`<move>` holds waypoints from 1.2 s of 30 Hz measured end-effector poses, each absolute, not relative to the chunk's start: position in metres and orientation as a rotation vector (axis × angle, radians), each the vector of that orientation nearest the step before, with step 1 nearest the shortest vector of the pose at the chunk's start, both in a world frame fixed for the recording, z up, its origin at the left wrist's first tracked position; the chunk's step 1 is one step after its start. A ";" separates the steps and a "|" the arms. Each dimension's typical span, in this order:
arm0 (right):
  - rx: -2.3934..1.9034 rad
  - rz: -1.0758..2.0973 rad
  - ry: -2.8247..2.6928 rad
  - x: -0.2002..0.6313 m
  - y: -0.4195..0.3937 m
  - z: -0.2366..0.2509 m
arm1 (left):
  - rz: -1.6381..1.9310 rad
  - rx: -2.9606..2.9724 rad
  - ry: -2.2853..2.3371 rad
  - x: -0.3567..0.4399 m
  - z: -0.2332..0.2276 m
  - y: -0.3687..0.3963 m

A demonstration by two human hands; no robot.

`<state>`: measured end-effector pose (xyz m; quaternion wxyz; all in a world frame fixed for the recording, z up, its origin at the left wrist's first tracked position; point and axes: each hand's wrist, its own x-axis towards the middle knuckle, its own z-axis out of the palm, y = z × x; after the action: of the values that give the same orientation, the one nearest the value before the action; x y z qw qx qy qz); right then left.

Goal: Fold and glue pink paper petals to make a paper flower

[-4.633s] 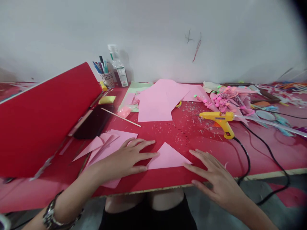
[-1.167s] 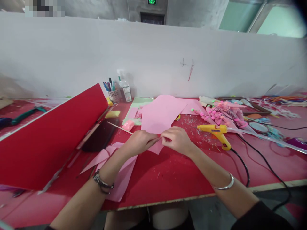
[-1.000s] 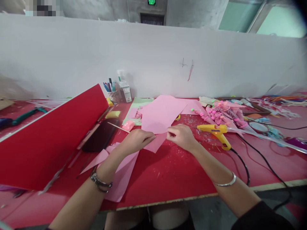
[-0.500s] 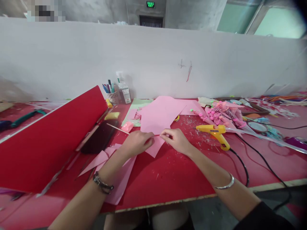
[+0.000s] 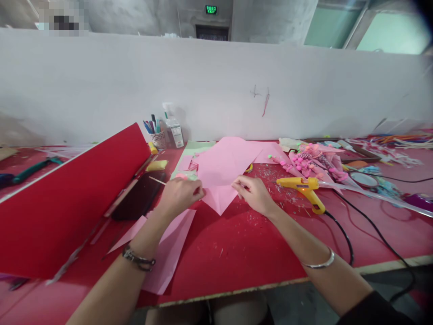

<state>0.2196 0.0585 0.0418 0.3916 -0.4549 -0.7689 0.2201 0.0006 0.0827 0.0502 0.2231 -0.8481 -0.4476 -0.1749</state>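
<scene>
Both hands have drawn apart since half a second ago, spreading the pink paper triangle (image 5: 219, 198) open at mid-frame on the red table (image 5: 257, 253). Left hand (image 5: 180, 195) pinches its left corner, fingers closed; right hand (image 5: 254, 194) pinches the right corner. More pink sheets (image 5: 226, 160) lie just behind, and a yellow glue gun (image 5: 301, 186) sits to the right.

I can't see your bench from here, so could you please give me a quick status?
Left hand and right hand each pinch a corner of the pink paper triangle, point down. Glue gun lies right of it, apart.
</scene>
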 end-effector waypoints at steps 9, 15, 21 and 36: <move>-1.196 0.724 -1.644 0.212 0.063 0.028 | -0.671 -2.276 -1.753 -0.016 0.034 0.099; -1.079 1.010 -1.352 0.210 0.068 0.023 | -1.304 -2.830 -1.610 -0.009 0.028 0.100; -0.998 1.363 -1.295 0.200 0.064 0.017 | -1.686 -3.292 -1.449 0.008 0.019 0.089; -0.922 0.747 -2.001 0.199 0.050 0.024 | -1.701 -3.426 -1.709 0.016 0.015 0.079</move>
<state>0.1992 0.0498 0.0239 0.3964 -0.3639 -0.7897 0.2947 0.0161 0.0791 0.0153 -0.5003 -0.7081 -0.3532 -0.3515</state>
